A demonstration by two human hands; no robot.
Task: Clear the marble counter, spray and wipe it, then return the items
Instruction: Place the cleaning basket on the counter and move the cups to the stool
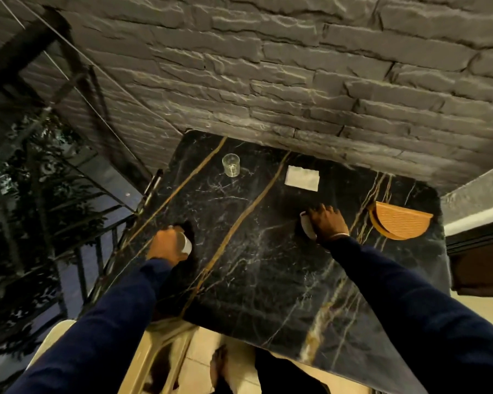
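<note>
Both arms, in dark navy sleeves, reach forward over the black marble table with gold veins [268, 265].

Left arm: extended along the table's left edge, wrist straight. Left hand [167, 245] is seen from the back, fingers curled round a white cylindrical cup [186, 243]. Only the cup's right part shows past the fingers. Whether its base touches the table cannot be told.

Right arm: extended toward the table's middle right, with a thin bracelet at the wrist. Right hand [326, 223] lies over a white rounded cup [306, 226], fingers bent down over its top and far side, gripping it. The cup sits at the hand's left.

Other items on the table:
- clear drinking glass [231, 165], upright, far left
- white folded paper stack [302, 178], far middle, near the grey stone wall [296, 66]
- orange woven half-round mat [400, 224], right of the right hand, apart from it
</note>
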